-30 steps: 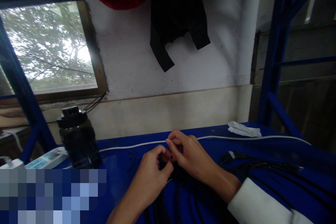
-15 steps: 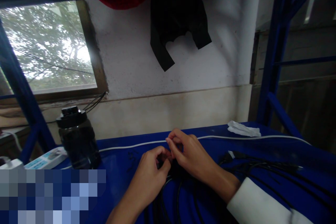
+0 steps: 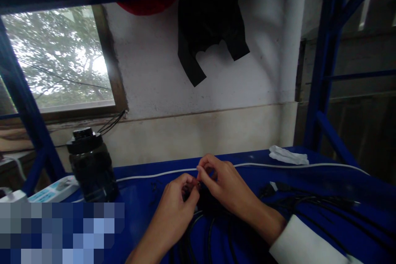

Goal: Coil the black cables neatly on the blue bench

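My left hand (image 3: 182, 196) and my right hand (image 3: 221, 179) meet above the blue table surface (image 3: 139, 214), fingertips nearly touching. Thumb and forefinger are pinched on each hand. Whatever small dark thing lies between the fingertips is too small and shaded to name. Below both hands, black cables (image 3: 212, 235) run in loops toward the near edge. More black cables with plug ends (image 3: 278, 187) lie to the right of my right forearm. Behind the hands a white cable (image 3: 167, 172) crosses the table.
A dark bottle (image 3: 93, 169) stands at the left, beside a white power strip (image 3: 55, 187). Crumpled white tissue (image 3: 287, 156) lies at the back right. Small black bits (image 3: 154, 189) are scattered left of my hands. Blue frame posts (image 3: 318, 70) rise at both sides; a black bag (image 3: 210, 29) hangs behind.
The whole view has shifted slightly, so things sit a little lower. Both hands keep nearly the same place and pinch, with only a small shift of the fingers.
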`<state>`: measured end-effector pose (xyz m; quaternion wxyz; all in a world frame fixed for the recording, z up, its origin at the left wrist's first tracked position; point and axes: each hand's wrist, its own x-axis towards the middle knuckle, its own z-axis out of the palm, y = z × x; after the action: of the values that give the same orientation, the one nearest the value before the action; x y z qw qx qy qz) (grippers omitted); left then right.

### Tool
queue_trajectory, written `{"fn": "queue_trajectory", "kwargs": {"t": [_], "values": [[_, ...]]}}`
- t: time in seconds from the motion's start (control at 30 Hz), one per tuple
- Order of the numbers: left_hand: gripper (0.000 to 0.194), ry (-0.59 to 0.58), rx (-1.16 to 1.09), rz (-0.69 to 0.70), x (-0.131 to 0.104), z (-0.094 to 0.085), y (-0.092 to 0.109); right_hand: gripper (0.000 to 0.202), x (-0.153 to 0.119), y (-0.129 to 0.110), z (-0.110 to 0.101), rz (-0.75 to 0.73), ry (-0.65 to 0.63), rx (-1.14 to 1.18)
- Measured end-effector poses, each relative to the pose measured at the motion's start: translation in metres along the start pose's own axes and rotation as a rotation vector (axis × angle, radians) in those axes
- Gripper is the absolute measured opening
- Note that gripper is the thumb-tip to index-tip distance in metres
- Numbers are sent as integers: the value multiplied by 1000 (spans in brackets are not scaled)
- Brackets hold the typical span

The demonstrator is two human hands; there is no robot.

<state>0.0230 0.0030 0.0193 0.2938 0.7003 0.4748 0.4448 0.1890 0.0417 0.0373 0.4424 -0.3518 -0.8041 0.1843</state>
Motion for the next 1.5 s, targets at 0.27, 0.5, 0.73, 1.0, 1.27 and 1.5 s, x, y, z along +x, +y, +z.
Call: {"fn": "queue_trajectory", "kwargs": {"t": [0.27, 0.5, 0.73, 1.0, 1.27, 1.5], "values": [[19, -5, -17, -26, 0, -3, 4, 12, -1, 5, 3, -40, -63, -2], [18, 12, -24, -47, -1, -6, 6, 18, -5, 0, 0, -38, -116, -89], [16, 45, -11, -63, 0, -8, 5, 18, -7, -4, -1, -38, -147, -104], [19, 55, -7, -86, 1, -10, 7, 12, -8, -1, -1, -37, -144, -128], [20, 75, 2, -62, 1, -10, 6, 10, -9, 1, 0, -51, -127, -149], [18, 91, -7, -49, 1, -10, 3, 6, -8, -2, -1, -26, -143, -154]]}}
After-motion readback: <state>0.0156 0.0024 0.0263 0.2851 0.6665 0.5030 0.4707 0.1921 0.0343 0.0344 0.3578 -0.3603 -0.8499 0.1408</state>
